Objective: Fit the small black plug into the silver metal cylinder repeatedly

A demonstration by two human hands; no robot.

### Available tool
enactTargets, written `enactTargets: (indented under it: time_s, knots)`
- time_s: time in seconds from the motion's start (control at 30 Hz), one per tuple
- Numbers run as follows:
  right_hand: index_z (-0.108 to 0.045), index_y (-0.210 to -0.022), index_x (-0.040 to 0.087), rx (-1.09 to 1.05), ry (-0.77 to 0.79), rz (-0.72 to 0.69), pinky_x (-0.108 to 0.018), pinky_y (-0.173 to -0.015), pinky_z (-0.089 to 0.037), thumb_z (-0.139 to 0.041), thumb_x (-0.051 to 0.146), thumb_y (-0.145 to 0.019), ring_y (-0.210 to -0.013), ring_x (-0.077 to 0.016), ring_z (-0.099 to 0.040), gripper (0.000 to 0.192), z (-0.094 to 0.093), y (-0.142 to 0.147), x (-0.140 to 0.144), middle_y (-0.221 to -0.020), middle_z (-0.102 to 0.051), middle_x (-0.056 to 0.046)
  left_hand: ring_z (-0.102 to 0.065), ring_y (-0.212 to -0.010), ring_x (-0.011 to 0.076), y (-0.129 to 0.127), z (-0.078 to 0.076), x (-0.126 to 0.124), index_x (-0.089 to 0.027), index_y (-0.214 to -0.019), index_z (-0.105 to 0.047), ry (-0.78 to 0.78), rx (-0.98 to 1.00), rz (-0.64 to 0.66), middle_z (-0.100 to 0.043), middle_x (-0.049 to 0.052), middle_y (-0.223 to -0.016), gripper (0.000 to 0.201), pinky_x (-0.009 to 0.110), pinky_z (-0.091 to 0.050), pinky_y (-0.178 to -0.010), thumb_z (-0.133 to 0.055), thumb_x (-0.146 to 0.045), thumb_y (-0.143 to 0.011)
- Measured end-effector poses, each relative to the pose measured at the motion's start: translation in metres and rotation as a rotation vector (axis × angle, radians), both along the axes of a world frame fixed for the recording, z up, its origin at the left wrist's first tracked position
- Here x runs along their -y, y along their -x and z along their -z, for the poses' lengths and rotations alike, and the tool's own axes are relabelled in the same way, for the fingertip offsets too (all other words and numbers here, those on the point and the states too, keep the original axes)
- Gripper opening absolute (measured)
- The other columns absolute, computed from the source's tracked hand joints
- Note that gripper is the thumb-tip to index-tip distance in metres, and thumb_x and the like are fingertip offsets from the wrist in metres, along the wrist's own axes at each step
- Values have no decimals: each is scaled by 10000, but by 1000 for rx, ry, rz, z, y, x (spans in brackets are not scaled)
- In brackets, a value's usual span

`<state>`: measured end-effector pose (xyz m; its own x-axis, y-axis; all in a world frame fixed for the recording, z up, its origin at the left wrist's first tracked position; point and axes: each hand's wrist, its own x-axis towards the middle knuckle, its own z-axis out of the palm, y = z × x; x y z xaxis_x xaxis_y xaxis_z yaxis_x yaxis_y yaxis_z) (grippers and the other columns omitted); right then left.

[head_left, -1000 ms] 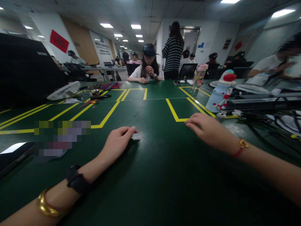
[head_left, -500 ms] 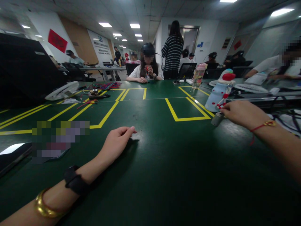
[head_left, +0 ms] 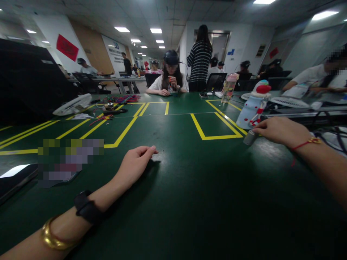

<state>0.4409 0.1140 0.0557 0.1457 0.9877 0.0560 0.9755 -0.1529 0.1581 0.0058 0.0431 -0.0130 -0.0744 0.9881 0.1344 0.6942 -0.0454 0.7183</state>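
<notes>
My right hand point(head_left: 283, 130) pinches a small grey metal cylinder point(head_left: 249, 138) between thumb and fingertips, at the right of the table. The cylinder is tilted and low over the green tabletop; I cannot tell whether its lower end touches. Just behind it stands a light blue snowman-shaped bottle point(head_left: 251, 110) with red dots and a red and white top. My left hand point(head_left: 137, 160) rests on the green table point(head_left: 189, 195) near the middle, fingers curled in and thumb lying along them. Nothing shows in it, and its fingertips are partly hidden.
Yellow tape point(head_left: 221, 137) marks boxes on the table. Left lie a dark phone-like device point(head_left: 18, 180), a white fan point(head_left: 72, 104) and coloured wires point(head_left: 124, 98). A pink-lidded bottle point(head_left: 229, 88) stands far right. Cables point(head_left: 332, 135) lie beyond my right hand. A person point(head_left: 170, 77) sits opposite.
My right hand has shifted very slightly, still pinching the grey cylinder. My left hand stays put. A standing person far back has moved left.
</notes>
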Motion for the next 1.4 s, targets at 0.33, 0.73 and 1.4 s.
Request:
enactTargets:
  time_s: [0.33,0.73,1.4]
  knots:
    - [-630,-904,207,-10,-46,16,-308,-689,-363,-461,509,-777,-796,-199,-528,368,1,-1,-2,-894,-610,-86,-592,-762,223,-1,-1,0,-239,-868,-704,-12,8,-5,-683,25,-778,404,306,-387,-643,-434,-531,-796]
    - [-515,-804,140,-83,-144,-140,-293,-601,-367,-597,502,-670,-676,-169,-499,394,14,17,4,-789,-582,-112,-590,-775,224,0,1,-1,-226,-885,-700,-13,-8,3,-673,30,-793,461,303,-382,-640,-414,-576,-794]
    - [-490,-1090,218,-1085,-8,-920,-307,-883,-475,-601,299,-772,-982,-126,-569,346,66,173,107,-1100,-575,-49,-561,-863,197,-40,-19,30,-251,-977,-666,-136,-1,402,-639,43,-948,300,321,-432,-748,-451,-422,-855]
